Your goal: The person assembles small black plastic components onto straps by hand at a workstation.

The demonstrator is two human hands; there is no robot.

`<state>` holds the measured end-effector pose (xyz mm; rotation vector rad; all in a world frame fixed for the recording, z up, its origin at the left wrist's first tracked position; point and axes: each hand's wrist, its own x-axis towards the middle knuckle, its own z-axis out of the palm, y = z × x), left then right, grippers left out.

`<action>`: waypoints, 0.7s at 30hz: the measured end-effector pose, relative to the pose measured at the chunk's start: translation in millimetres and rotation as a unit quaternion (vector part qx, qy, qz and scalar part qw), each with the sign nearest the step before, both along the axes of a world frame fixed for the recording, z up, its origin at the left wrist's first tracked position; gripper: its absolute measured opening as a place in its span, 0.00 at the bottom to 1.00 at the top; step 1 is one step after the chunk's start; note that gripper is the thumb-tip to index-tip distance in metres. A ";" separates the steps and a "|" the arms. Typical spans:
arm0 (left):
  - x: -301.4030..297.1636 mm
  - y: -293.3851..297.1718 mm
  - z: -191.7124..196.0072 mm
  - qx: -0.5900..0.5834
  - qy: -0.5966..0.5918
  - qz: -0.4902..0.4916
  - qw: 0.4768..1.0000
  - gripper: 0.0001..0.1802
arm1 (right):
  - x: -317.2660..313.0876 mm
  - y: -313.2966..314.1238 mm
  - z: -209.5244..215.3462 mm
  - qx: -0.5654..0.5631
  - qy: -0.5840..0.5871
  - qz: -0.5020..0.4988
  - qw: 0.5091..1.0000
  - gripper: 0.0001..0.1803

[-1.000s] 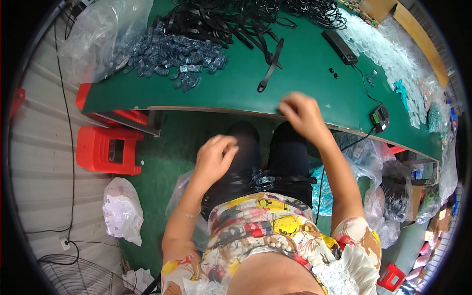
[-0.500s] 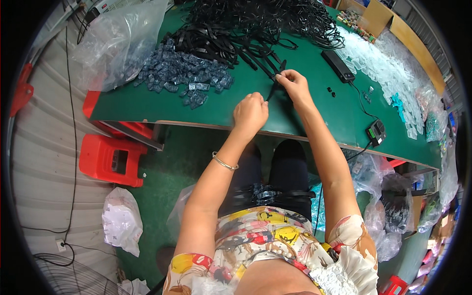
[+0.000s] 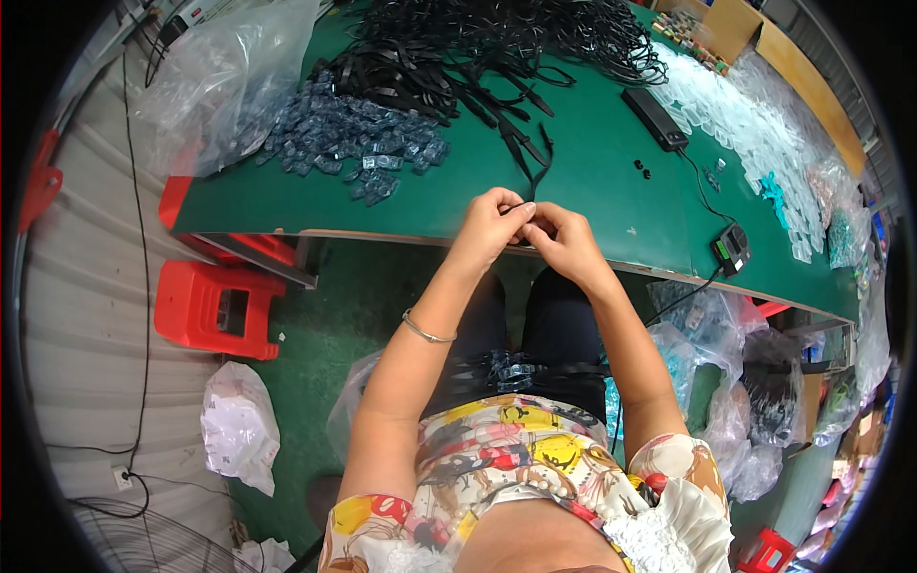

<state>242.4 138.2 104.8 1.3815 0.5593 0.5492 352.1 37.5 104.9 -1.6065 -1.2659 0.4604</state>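
Observation:
My left hand [image 3: 489, 227] and my right hand [image 3: 564, 239] meet at the near edge of the green table [image 3: 611, 205]. Both pinch the end of a black strap [image 3: 540, 172] that runs away from them across the table. A heap of tangled black straps [image 3: 458, 48] lies further back. A pile of small blue-grey clips [image 3: 349, 143] lies to the left of my hands. Several finished pieces rest on my lap [image 3: 506, 368].
A clear plastic bag [image 3: 224, 81] sits at the table's left end. A black bar [image 3: 654, 119], a small black device [image 3: 733, 248] with a cable, and clear packets [image 3: 755, 124] lie to the right. A red stool [image 3: 215, 307] and bags stand on the floor.
My left hand rose from my lap to the table. Both hands then drew the strap back to the near edge and came together on it.

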 end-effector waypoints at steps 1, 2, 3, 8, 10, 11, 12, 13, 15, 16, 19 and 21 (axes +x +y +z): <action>-4.6 -0.8 -2.1 0.001 0.000 0.003 1.000 0.09 | 2.2 -1.5 0.6 0.001 0.000 0.003 1.000 0.13; -8.3 -2.9 -2.0 -0.043 -0.024 0.010 0.999 0.08 | 8.6 -4.7 2.0 -0.021 0.117 0.012 0.993 0.14; -11.8 -5.8 -1.4 -0.086 -0.048 0.018 0.995 0.07 | 14.4 -7.1 4.4 -0.042 0.233 0.023 0.971 0.15; -24.8 -36.5 18.4 -0.178 -0.135 -0.046 0.974 0.05 | 19.4 4.5 14.1 -0.086 0.536 0.091 0.835 0.26; -29.4 -48.3 16.7 -0.174 -0.121 -0.064 0.975 0.05 | 17.0 15.2 11.8 -0.033 0.629 0.089 0.772 0.23; -34.5 -51.4 14.0 -0.168 -0.120 -0.090 0.974 0.05 | 18.4 22.2 6.9 -0.009 0.667 0.074 0.742 0.20; -39.4 -55.4 12.9 -0.169 -0.105 -0.094 0.975 0.05 | 25.0 26.9 -1.4 0.029 0.703 0.102 0.703 0.18; -42.7 -56.8 12.6 -0.170 -0.090 -0.098 0.976 0.05 | 31.7 29.3 -8.8 0.066 0.737 0.128 0.661 0.16; -55.5 -48.4 10.3 -0.137 -0.048 -0.101 0.984 0.05 | 27.0 29.7 3.6 0.117 0.736 0.029 0.666 0.12; -61.7 -43.2 8.1 -0.105 -0.007 -0.109 0.988 0.06 | 34.0 26.1 -3.2 0.138 0.724 0.046 0.675 0.11; -69.8 -14.4 -1.8 0.209 0.073 -0.070 0.973 0.08 | 26.7 12.3 3.7 0.151 0.690 0.040 0.707 0.11; -67.2 16.8 10.0 0.454 0.110 0.065 0.882 0.07 | 18.3 -2.2 16.4 0.125 0.632 0.098 0.759 0.13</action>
